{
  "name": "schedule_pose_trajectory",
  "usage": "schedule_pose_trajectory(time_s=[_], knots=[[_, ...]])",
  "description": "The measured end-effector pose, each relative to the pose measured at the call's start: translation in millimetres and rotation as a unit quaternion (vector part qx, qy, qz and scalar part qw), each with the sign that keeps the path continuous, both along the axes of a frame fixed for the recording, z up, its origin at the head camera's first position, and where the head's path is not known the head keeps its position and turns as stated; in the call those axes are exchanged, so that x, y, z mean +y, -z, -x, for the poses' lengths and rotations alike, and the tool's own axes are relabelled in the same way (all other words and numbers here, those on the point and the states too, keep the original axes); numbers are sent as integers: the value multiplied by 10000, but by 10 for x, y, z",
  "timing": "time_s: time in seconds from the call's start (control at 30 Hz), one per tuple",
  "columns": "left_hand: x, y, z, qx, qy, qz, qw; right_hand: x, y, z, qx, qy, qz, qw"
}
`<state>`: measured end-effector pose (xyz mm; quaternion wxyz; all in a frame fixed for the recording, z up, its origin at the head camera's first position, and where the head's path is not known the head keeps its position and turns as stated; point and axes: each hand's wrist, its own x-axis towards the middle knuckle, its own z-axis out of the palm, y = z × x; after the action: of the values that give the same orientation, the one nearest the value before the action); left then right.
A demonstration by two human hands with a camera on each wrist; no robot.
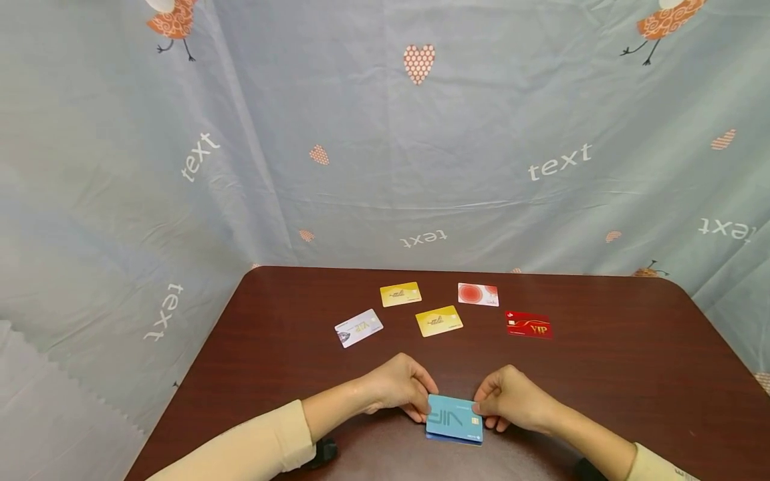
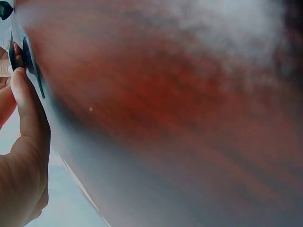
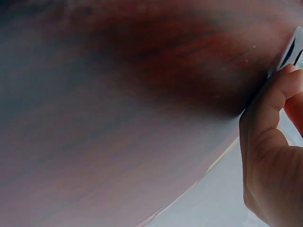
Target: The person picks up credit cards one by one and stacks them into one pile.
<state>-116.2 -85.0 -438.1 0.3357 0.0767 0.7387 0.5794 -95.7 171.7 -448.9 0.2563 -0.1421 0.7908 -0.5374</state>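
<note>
A teal card with large "VIP" lettering and a chip lies over a blue card, whose lower edge shows beneath it. My left hand pinches the teal card at its left edge, thumb on the face. At the opposite edge my right hand pinches it too, thumb near the upper right corner. From the left wrist, a thin gap separates the teal card from the blue card near the fingertips. In the right wrist view, only part of a card shows beyond the fingers.
Farther back on the dark red-brown table lie a silver VIP card, two yellow cards, one behind and one nearer, a white card with red circles and a red VIP card. A patterned curtain hangs behind.
</note>
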Motion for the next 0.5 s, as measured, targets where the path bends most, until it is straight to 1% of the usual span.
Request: schedule_pose_trajectory(time_s=[0.13, 0.3, 0.4, 0.5], knots=[[17, 24, -24, 73, 29, 84, 9999, -8, 15, 4, 111, -23, -88, 9999], [30, 16, -54, 189, -87, 152, 9997, -33, 33, 13, 197, -5, -152, 9997], [46, 6, -69, 330, -115, 171, 9992, -42, 36, 14, 228, 46, -204, 9995], [62, -3, -90, 535, -101, 282, 9981, -49, 40, 11, 293, 84, -277, 9992]])
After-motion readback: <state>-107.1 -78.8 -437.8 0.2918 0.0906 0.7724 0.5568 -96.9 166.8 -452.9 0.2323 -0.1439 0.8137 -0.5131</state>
